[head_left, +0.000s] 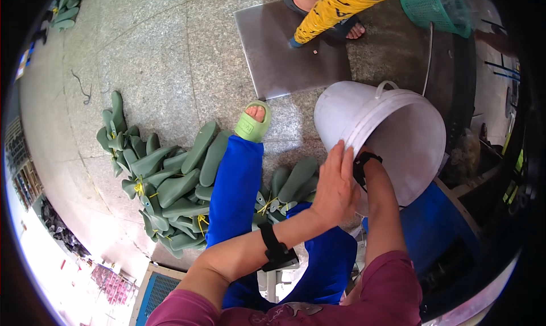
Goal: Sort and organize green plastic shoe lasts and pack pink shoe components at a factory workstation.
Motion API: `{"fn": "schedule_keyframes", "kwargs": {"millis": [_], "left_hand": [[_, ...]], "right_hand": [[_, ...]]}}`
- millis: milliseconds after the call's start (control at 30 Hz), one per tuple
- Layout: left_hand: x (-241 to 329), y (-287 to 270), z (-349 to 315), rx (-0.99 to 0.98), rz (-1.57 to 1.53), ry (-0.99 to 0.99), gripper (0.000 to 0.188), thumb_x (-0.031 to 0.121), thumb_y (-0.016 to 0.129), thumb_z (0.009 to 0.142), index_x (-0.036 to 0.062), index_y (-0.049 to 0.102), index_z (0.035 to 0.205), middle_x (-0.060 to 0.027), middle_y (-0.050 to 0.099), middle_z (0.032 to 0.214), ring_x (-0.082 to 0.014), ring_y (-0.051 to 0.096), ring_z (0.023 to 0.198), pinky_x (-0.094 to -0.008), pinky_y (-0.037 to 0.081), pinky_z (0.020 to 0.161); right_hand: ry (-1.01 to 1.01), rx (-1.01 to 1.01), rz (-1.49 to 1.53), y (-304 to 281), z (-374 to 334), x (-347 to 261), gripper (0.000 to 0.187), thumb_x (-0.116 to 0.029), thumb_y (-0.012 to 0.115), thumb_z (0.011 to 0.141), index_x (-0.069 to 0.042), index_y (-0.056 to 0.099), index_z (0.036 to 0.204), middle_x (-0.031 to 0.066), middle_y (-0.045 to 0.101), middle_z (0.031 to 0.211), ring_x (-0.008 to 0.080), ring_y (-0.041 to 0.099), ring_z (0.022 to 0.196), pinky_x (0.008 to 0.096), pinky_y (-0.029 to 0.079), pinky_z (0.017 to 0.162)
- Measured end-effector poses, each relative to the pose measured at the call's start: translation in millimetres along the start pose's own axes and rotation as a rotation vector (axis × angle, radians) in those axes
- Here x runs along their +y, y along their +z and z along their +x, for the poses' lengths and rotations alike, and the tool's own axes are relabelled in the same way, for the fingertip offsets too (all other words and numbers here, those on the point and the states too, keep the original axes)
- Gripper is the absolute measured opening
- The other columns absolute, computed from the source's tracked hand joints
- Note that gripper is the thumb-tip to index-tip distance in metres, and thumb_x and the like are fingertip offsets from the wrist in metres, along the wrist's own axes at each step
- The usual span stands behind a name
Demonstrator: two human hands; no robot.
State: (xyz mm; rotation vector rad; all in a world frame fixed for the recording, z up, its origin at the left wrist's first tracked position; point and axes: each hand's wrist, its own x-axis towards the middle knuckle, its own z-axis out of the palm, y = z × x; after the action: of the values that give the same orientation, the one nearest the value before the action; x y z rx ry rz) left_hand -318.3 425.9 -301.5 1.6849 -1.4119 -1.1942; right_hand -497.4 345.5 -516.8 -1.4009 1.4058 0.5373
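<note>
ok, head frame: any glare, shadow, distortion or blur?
Head view: lower-left background blown out to near white; the white bucket is shaded inside; joints in the stone-tile floor bow with fisheye distortion; frame corners fall to black; left hand fairly sharp, no obvious motion blur.

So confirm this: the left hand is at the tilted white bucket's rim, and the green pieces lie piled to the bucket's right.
Wrong side: the head view shows the green pieces piled left of the tilted white bucket. The left hand is at its rim.
</note>
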Motion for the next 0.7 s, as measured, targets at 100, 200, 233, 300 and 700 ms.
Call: {"fn": "schedule_keyframes", "kwargs": {"millis": [100,200,233,300,700], "left_hand": [[-2.8,-3.0,8.7,-0.003,0.040,0.013,0.081,0.004,0.066,0.066,-0.0077,0.024,0.135,-0.0301,0.028,0.135,-0.0461,0.035,0.121,-0.0468,0.031,0.100],[19.0,-1.7,21.8,0.064,0.009,0.106,0.073,0.003,0.066,0.067,-0.0049,0.032,0.131,-0.0266,0.035,0.130,-0.0425,0.040,0.115,-0.0450,0.035,0.096],[19.5,-4.9,23.1,0.107,-0.036,0.227,0.069,0.001,0.065,0.067,-0.0040,0.036,0.129,-0.0248,0.039,0.127,-0.0412,0.043,0.113,-0.0439,0.037,0.094],[17.7,-11.1,19.1,0.137,-0.136,0.414,0.058,-0.003,0.061,0.071,-0.0025,0.042,0.125,-0.0210,0.050,0.118,-0.0395,0.049,0.107,-0.0415,0.043,0.089],[28.0,66.0,57.6,-0.405,-0.732,-1.101,0.072,0.047,0.049,0.090,-0.0013,0.028,0.139,-0.0201,0.053,0.119,-0.0282,0.054,0.110,-0.0324,0.041,0.094]], "right_hand": [[0.029,-0.185,0.172,-7.1,-23.6,0.8,0.074,-0.036,0.067,0.076,0.003,0.039,0.133,0.0264,0.041,0.135,0.0371,0.043,0.123,0.0380,0.037,0.102],[0.040,0.065,0.156,-19.1,-29.6,54.3,0.063,-0.036,0.065,0.079,0.004,0.050,0.124,0.0260,0.052,0.124,0.0377,0.049,0.117,0.0370,0.040,0.098],[0.001,0.198,0.194,-16.8,-40.8,52.4,0.058,-0.033,0.064,0.081,0.005,0.051,0.123,0.0236,0.055,0.120,0.0348,0.052,0.113,0.0361,0.041,0.096],[-0.043,0.334,0.241,-12.5,-75.4,31.0,0.054,-0.030,0.063,0.083,0.006,0.052,0.121,0.0211,0.058,0.116,0.0318,0.055,0.109,0.0352,0.043,0.095],[-0.282,0.685,1.531,-34.6,-303.0,-78.2,0.029,-0.018,0.052,0.094,0.004,0.052,0.114,0.0117,0.056,0.112,0.0211,0.054,0.105,0.0371,0.041,0.095]]}}
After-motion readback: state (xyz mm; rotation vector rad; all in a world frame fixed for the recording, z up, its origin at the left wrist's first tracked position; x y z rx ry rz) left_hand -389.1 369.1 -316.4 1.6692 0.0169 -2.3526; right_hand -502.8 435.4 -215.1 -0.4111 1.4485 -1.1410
